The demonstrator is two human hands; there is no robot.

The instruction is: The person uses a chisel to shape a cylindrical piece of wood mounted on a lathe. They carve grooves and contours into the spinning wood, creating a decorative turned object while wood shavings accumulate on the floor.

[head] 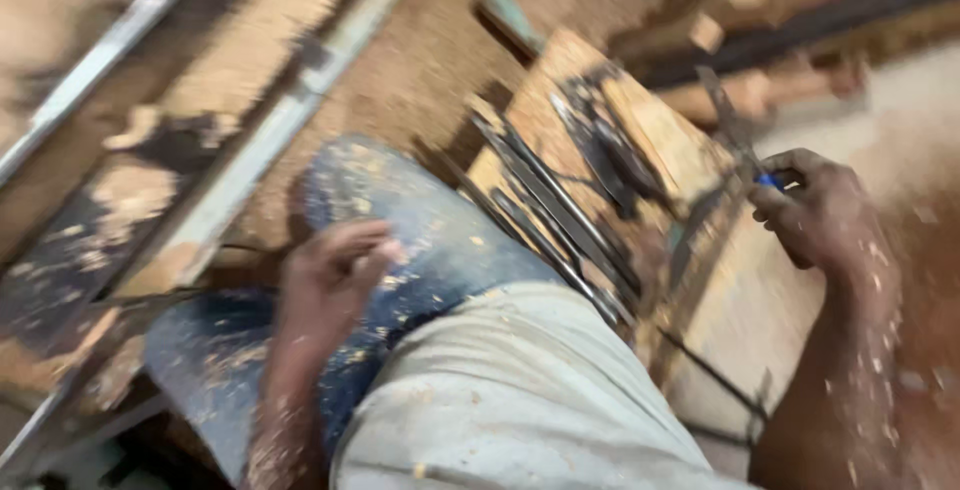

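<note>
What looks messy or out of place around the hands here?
Sawdust and wood chips cover the jeans under the left hand, and the floor. The right hand grips a thin metal tool beside chisels lying loose on a board.

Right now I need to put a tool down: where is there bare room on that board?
Bare board shows below the right hand, beside the metal tools. The board's upper left is crowded with tools. The left hand rests on the knee.
</note>
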